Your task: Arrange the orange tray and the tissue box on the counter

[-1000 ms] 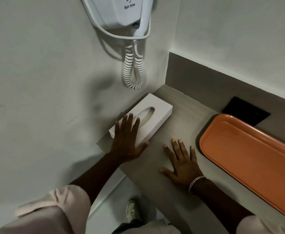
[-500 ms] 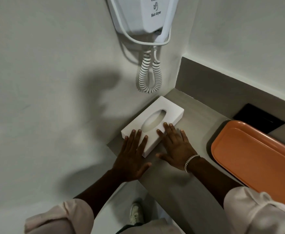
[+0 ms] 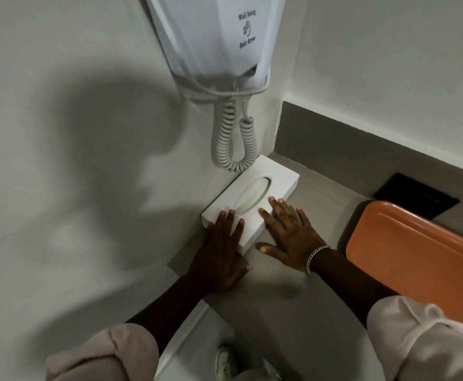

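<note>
A white tissue box with an oval opening lies on the grey counter, tucked into the corner against the left wall. My left hand lies flat over the box's near end, fingers spread. My right hand, with a bracelet at the wrist, rests flat along the box's right side, its fingertips on the top by the opening. Neither hand grips the box. The orange tray lies on the counter to the right, apart from both hands and cut off by the frame edge.
A white wall-hung hair dryer is mounted above the box, and its coiled cord dangles down to the box's far end. A black plate sits in the backsplash behind the tray. The counter's left edge drops to the floor, where a shoe shows.
My right hand has come off the bare counter and onto the box's right side. My left hand has slid back to the near end. The box now sits deeper in the corner.
</note>
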The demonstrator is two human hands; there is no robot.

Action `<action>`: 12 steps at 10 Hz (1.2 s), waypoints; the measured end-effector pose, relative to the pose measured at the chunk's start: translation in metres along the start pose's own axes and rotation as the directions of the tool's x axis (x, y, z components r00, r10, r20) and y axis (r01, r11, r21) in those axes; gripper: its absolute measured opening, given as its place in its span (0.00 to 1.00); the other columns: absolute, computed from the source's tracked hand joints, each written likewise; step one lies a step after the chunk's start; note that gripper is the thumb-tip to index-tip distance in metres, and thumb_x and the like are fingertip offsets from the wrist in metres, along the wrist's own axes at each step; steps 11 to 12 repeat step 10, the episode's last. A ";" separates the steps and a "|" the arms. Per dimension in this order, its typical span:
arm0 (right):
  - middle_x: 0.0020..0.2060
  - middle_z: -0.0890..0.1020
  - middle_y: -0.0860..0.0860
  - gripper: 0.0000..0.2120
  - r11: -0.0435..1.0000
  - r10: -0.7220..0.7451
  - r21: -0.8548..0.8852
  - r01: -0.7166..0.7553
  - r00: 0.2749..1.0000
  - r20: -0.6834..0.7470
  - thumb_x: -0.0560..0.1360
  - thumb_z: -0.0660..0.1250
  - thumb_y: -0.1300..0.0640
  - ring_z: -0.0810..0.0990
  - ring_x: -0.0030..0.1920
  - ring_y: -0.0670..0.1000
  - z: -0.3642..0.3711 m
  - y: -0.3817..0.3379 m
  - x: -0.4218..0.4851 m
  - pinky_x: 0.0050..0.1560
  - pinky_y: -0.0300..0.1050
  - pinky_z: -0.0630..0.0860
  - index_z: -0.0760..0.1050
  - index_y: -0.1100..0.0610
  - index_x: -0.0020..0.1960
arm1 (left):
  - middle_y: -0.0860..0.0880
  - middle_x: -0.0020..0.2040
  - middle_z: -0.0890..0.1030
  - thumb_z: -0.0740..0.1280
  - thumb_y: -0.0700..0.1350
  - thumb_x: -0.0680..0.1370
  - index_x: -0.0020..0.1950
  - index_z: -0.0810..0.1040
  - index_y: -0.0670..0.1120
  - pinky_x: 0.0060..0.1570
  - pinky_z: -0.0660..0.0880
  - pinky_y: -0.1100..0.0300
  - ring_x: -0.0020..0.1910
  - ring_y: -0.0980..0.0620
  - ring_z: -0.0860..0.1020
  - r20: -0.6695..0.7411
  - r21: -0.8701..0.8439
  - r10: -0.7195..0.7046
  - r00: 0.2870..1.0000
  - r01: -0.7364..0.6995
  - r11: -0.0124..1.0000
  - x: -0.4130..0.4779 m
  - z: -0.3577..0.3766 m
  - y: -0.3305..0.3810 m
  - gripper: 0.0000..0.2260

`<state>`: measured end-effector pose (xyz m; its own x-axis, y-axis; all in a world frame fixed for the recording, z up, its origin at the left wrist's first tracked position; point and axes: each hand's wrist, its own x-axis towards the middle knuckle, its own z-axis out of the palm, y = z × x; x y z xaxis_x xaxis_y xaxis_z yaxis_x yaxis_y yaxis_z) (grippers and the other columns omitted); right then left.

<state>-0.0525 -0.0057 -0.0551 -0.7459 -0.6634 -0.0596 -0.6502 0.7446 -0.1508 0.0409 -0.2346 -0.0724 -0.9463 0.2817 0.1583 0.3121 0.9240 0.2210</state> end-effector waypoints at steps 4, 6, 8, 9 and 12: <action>0.80 0.36 0.52 0.41 1.000 0.017 -0.014 -0.016 1.000 0.023 0.74 0.44 0.26 0.34 0.79 0.54 -0.010 0.065 0.029 0.76 0.58 0.39 0.34 0.43 0.79 | 0.41 0.82 0.46 0.56 0.69 0.76 0.80 0.47 0.45 0.77 0.48 0.39 0.81 0.41 0.43 -0.003 -0.010 0.009 1.000 -0.009 1.000 0.067 0.015 0.006 0.42; 0.79 0.34 0.51 0.39 1.000 0.025 0.001 -0.025 1.000 0.010 0.75 0.47 0.28 0.33 0.78 0.54 -0.010 0.082 0.039 0.75 0.58 0.39 0.31 0.41 0.77 | 0.42 0.82 0.44 0.56 0.70 0.75 0.80 0.44 0.46 0.76 0.44 0.41 0.81 0.42 0.41 0.026 0.013 0.002 1.000 -0.002 1.000 0.089 0.019 0.007 0.44; 0.79 0.33 0.52 0.39 0.998 0.048 -0.035 -0.046 0.996 0.068 0.77 0.50 0.31 0.34 0.79 0.54 -0.022 0.081 0.038 0.77 0.62 0.41 0.30 0.41 0.76 | 0.41 0.81 0.44 0.57 0.69 0.75 0.80 0.46 0.44 0.76 0.44 0.39 0.80 0.40 0.40 0.103 -0.009 -0.005 0.995 0.006 1.000 0.091 0.004 0.011 0.44; 0.81 0.38 0.52 0.38 0.997 0.082 -0.006 -0.081 0.993 0.085 0.78 0.52 0.34 0.38 0.80 0.54 -0.047 0.067 0.028 0.77 0.62 0.41 0.35 0.43 0.79 | 0.39 0.80 0.44 0.58 0.65 0.76 0.79 0.47 0.42 0.77 0.48 0.36 0.79 0.37 0.41 0.139 -0.017 -0.049 0.989 0.052 0.998 0.092 -0.014 0.022 0.42; 0.81 0.44 0.51 0.38 0.990 0.105 0.108 -0.095 0.991 -0.086 0.79 0.56 0.36 0.42 0.81 0.53 -0.066 0.047 0.002 0.79 0.61 0.48 0.40 0.44 0.80 | 0.41 0.81 0.44 0.57 0.63 0.78 0.80 0.46 0.43 0.78 0.48 0.44 0.81 0.41 0.45 0.083 -0.079 -0.108 0.991 0.114 0.990 0.098 -0.028 0.038 0.39</action>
